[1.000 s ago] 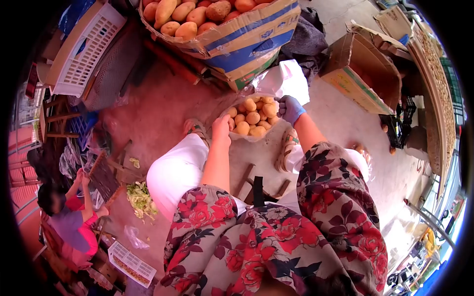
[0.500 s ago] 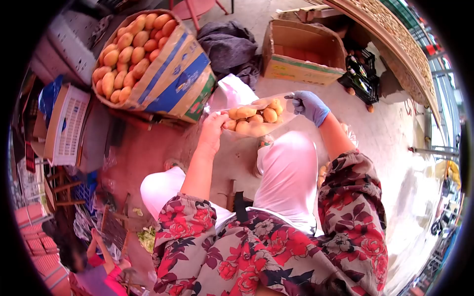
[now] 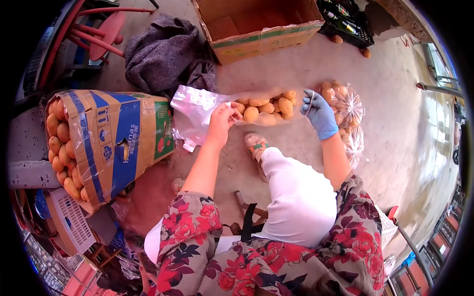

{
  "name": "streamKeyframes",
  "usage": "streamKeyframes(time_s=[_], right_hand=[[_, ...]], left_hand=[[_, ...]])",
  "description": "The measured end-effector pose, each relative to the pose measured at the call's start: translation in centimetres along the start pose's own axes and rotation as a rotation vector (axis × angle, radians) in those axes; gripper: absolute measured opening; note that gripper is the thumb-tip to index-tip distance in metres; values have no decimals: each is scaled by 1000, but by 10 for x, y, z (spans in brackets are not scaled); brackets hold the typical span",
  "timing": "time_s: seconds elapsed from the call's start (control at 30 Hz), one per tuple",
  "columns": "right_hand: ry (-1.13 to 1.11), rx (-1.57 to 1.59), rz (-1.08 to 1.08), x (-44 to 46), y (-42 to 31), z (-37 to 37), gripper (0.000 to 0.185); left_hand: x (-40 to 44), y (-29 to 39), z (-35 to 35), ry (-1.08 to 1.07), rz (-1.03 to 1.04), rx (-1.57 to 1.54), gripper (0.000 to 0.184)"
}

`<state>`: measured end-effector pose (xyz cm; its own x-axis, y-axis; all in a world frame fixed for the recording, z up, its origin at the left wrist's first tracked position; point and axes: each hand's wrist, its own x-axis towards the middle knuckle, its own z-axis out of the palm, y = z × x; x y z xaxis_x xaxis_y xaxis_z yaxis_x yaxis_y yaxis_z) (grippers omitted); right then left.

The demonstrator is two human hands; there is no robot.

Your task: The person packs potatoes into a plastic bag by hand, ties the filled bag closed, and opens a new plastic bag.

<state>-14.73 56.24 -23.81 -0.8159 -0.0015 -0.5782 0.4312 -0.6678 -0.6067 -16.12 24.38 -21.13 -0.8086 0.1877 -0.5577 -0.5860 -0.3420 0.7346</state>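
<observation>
Head view: holding 1 clear bag (image 3: 267,118) of pale potatoes (image 3: 285,105) up between 2 hands, well to the right of the printed carton (image 3: 129,148). Pinching the near-left rim with the left hand (image 3: 218,129), bringing thumb and forefinger almost together on the film and leaving the other fingers loosely curled. Gripping the opposite end with the right hand (image 3: 322,117), wearing a blue glove, folding the fingers inward over the film; not showing clearly how much plastic is being caught.

Noting a pale plastic sheet (image 3: 190,111) lying just beside the printed carton, between it and the clear bag. Noting reddish potatoes (image 3: 64,130) filling the carton's mouth, a dark cloth (image 3: 160,54) heaping beyond it, and an open box (image 3: 266,48) standing farther off to its right. Recording a filled bag (image 3: 344,106) and another filled bag (image 3: 353,147) resting on the floor (image 3: 395,118), far to the carton's right.

Judging the load as fairly heavy and prone to rolling, the potatoes as firm but liable to bruising, the film as limp, slippery and easily stretching. Advising taking hold of gathered film at both ends, supporting from below, and avoiding hanging the weight from 1 thin edge.
</observation>
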Motion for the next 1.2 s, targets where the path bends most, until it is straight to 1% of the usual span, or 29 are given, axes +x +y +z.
streamKeyframes(time_s=[0.03, 0.07, 0.17, 0.27, 0.37, 0.47, 0.5, 0.57, 0.67, 0.7, 0.77, 0.8, 0.83, 0.9, 0.93, 0.97, 1.0, 1.07, 1.1, 1.2], right_hand=[[17, -28, -9, -1, -1, 9, 36], [30, -53, -22, 1, -2, 15, 39], [-95, -128, 34, 8, 1, 5, 44], [-304, -85, 95, 16, 6, -8, 43], [-299, -291, 124, 19, 12, 0, 41], [-290, -521, 141, 19, 24, 29, 41], [-302, -468, 182, 20, 34, 37, 36], [-356, -535, 214, 23, 58, 41, 30], [-393, -609, 280, 21, 87, 40, 20], [-405, -621, 280, 18, 88, 41, 20], [-432, -642, 285, 13, 88, 40, 19], [-310, -617, 233, 14, 88, 34, 18], [-192, -591, 179, 17, 92, 26, 17], [53, -511, 47, 16, 85, 27, 20], [148, -436, 11, 21, 87, 17, 20], [240, -360, -21, 31, 92, -2, 21], [331, -284, -53, 38, 96, -17, 23], [207, 119, 76, 43, 103, -33, 22], [138, 325, 148, 47, 108, -36, 22], [-95, -614, 179, 53, 91, -31, 26]], left_hand=[[8, 2, -4, -29, 1, -47, 24], [15, 3, -5, -8, -34, -4, 25], [21, 10, -2, 35, -132, 120, 29], [32, 5, 1, 7, -193, 73, 26], [51, -3, 1, -58, -256, 53, 21], [61, 5, 35, 11, -289, 229, 22], [71, -7, 35, -64, -282, 419, 25], [92, -33, 32, -219, -253, 801, 34], [95, -34, 59, -479, -384, 1033, 40], [99, -38, 58, -510, -489, 966, 36], [102, -52, 50, -430, -409, 763, 32], [101, -55, 49, -382, -374, 658, 30], [98, -57, 47, -302, -358, 467, 20], [104, -86, 22, -192, -365, -46, 16], [102, -90, 17, -128, -364, -302, 14], [99, -98, 17, 10, -297, -447, 19], [99, -109, 12, 42, -302, -635, 20], [100, -141, -5, 126, -298, -1016, 22], [95, -129, 14, 325, -295, -966, 24], [106, -140, -16, 110, -269, -866, 26]])
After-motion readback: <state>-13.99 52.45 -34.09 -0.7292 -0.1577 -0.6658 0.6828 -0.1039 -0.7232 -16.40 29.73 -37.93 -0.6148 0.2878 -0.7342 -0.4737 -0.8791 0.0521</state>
